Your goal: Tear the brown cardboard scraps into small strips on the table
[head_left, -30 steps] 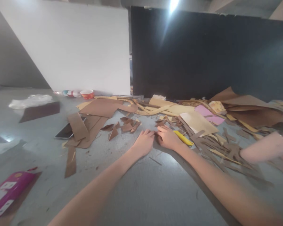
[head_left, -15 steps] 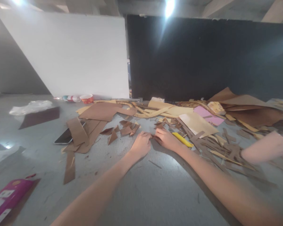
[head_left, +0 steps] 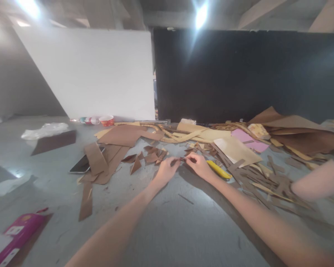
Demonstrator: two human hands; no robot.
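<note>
My left hand (head_left: 167, 170) and my right hand (head_left: 199, 167) meet over the middle of the grey table, fingertips pinched. Between them is a small dark brown leather-like piece (head_left: 183, 159), mostly hidden by the fingers. Several folded brown pieces (head_left: 151, 155) lie just beyond my left hand. Small brown scraps (head_left: 204, 149) are scattered past my right hand. Close to my right wrist rests a long yellow object (head_left: 218, 170), perhaps a cutter handle.
Brown strips (head_left: 267, 185) are heaped at right, where another person's arm (head_left: 320, 180) reaches in. Brown sheets (head_left: 111, 163) partly cover a phone (head_left: 80, 165) at left. A magenta object (head_left: 25, 231) lies front left; a red-and-white bowl (head_left: 107, 120) stands at the back.
My hands have lifted slightly off the table, and the fingers now curve in a pinch around the small piece. The whole view has shifted a little right and down.
</note>
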